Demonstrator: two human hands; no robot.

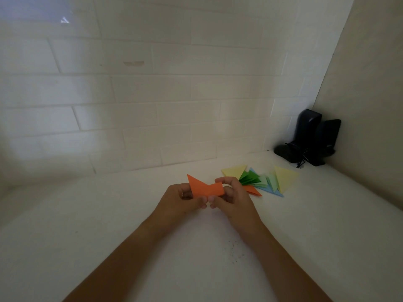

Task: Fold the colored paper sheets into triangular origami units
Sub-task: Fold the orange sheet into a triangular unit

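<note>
A partly folded orange paper [204, 188] is held just above the white counter, its left end rising to a sharp point. My left hand [184, 200] pinches its left lower part, thumb at the bottom edge. My right hand [231, 198] pinches its right end, with a finger curled over the top edge. Right behind my right hand lies a pile of folded triangles [265, 179]: yellow, dark green, light green, blue and one orange triangle [254, 190].
The white counter [130, 225] runs back to a white tiled wall [152, 94]. A beige side wall [370, 105] closes off the right. Black objects with a thin cord [309, 140] stand in the far right corner.
</note>
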